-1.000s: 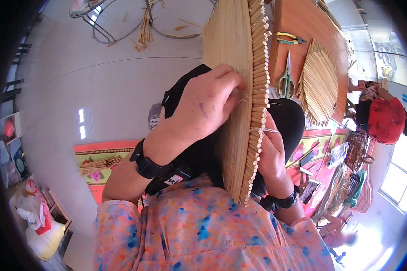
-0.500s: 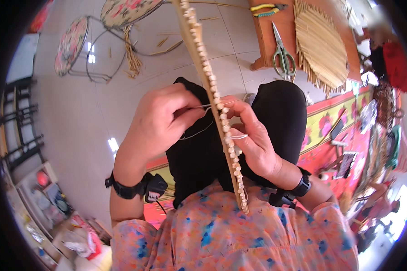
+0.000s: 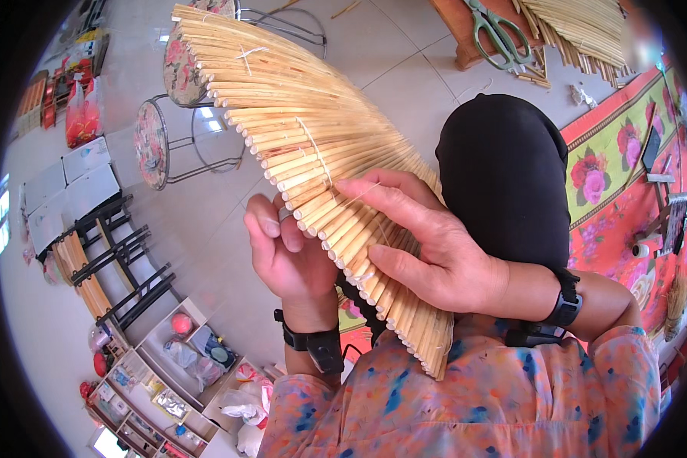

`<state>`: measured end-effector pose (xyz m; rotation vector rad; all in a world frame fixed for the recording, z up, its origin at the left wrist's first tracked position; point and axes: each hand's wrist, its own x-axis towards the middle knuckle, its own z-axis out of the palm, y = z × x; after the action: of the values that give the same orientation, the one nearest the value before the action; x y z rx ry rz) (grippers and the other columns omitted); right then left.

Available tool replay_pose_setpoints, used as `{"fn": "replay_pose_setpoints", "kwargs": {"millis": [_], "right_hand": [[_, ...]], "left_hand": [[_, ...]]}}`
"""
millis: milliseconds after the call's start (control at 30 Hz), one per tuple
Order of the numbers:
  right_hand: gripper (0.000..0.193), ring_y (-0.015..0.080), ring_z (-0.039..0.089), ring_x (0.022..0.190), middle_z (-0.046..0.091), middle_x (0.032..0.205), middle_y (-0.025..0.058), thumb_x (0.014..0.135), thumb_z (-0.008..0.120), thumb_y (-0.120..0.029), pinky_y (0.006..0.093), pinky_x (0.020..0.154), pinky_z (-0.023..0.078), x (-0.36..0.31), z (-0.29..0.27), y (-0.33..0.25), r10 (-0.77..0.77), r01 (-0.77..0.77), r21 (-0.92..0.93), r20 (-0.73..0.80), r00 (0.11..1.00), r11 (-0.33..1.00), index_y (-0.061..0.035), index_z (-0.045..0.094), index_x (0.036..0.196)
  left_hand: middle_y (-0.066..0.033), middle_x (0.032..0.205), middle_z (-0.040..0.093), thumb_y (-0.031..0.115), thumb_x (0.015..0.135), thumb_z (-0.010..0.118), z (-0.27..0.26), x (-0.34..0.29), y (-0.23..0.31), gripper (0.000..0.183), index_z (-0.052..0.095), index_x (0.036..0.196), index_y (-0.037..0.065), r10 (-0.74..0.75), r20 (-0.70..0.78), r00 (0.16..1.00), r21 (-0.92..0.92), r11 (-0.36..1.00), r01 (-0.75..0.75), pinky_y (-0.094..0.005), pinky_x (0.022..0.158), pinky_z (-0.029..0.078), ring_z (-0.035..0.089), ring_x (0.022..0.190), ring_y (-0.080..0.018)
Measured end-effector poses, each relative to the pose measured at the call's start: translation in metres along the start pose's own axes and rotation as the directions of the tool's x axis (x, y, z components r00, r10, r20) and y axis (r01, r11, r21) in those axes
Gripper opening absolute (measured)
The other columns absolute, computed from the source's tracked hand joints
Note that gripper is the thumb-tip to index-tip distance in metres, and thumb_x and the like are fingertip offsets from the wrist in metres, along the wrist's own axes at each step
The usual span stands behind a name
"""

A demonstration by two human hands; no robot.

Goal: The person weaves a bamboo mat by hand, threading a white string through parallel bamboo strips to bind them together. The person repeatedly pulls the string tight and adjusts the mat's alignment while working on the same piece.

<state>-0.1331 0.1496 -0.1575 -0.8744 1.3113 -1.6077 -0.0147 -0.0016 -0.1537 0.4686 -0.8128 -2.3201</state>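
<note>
A panel of stalks [image 3: 313, 99], laid side by side and stitched with pale thread [image 3: 314, 149], slants across my lap, its broad face toward me. My right hand [image 3: 443, 256] lies over this face. Its index finger touches the panel near the stitching and its thumb rests lower down, apart from it. A fine thread [image 3: 356, 196] runs by the index fingertip. At the panel's left edge, partly behind it, is my left hand [image 3: 290, 256] with bent fingers. What these fingers hold, if anything, is hidden.
Scissors [image 3: 500, 34] with green handles lie on a wooden bench [image 3: 454, 27], beside another stalk panel [image 3: 580, 27]. Round flowered stools [image 3: 153, 145] stand at the far left. A flowered mat [image 3: 588, 179] covers floor on the right; shelves with packages [image 3: 156, 382] are at lower left.
The panel has turned from edge-on to showing its broad face. My left hand has gone behind its edge, and my right hand now lies over the face. The view has shifted left.
</note>
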Motion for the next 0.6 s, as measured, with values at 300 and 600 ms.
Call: {"fn": "replay_pose_setpoints", "kwargs": {"millis": [300,600], "right_hand": [[0.057,0.0285,0.044,0.127,0.042,0.137,0.0162,0.094,0.058,-0.01,0.0372,0.11,0.034,0.001,0.001,0.001,0.012,-0.014,0.075,0.032,0.999,0.997,-0.0057,0.044,0.149],[0.057,0.0293,0.043,0.129,0.041,0.138,0.0161,0.093,0.061,-0.01,0.0369,0.111,0.034,0.002,-0.001,-0.001,0.036,-0.037,0.044,0.016,0.999,0.998,-0.0061,0.046,0.148]], "left_hand": [[0.0007,0.065,0.043,0.021,0.095,0.059,0.034,0.023,0.042,0.028,0.047,0.074,0.008,-0.197,-0.077,0.977,0.559,0.803,0.206,-0.0257,0.057,0.036,0.04,0.059,-0.009],[-0.0002,0.066,0.047,0.019,0.094,0.061,0.035,0.026,0.051,0.026,0.049,0.074,0.007,-0.241,-0.128,0.962,0.592,0.76,0.269,-0.0249,0.056,0.036,0.04,0.058,-0.0082]]}}
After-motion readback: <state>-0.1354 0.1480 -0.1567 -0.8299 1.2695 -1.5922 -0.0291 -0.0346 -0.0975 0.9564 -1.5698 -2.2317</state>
